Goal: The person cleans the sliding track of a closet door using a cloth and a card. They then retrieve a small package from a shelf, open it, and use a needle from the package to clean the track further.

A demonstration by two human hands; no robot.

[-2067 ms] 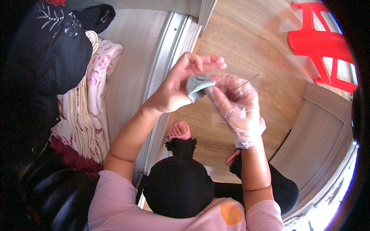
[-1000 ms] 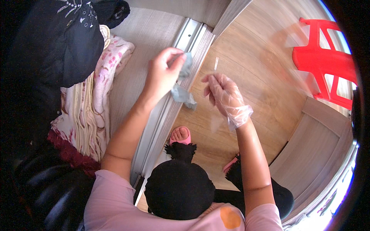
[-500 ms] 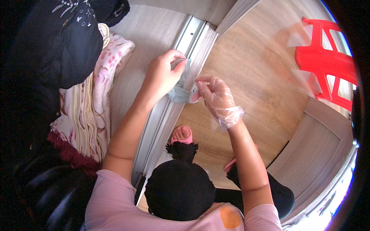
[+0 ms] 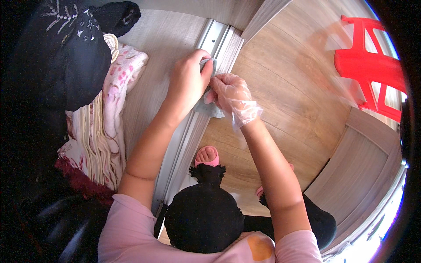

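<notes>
My left hand [image 4: 186, 83] is bare and closed, pinching a small pale grey-blue cloth [image 4: 209, 109] between thumb and fingers. The cloth hangs down over the edge of a metal sliding-door track [image 4: 215, 38]. Against the cloth, just right of my left fingertips, is my right hand [image 4: 230, 92] in a clear plastic glove. Its fingers are pressed together, and what they grip is hidden. Part of the cloth is covered by both hands.
On the left, a folded cream-and-pink blanket [image 4: 125, 70] lies beside dark clothing [image 4: 79, 65]. A red plastic stool [image 4: 368, 65] stands on the wood floor at far right. Below it is a wooden panel [image 4: 359, 153]. My feet wear pink slippers [image 4: 208, 158].
My right hand has moved left and slightly up, from apart with a fine thread-like line at its fingertips, to the cloth at my left fingers. The cloth has bunched up.
</notes>
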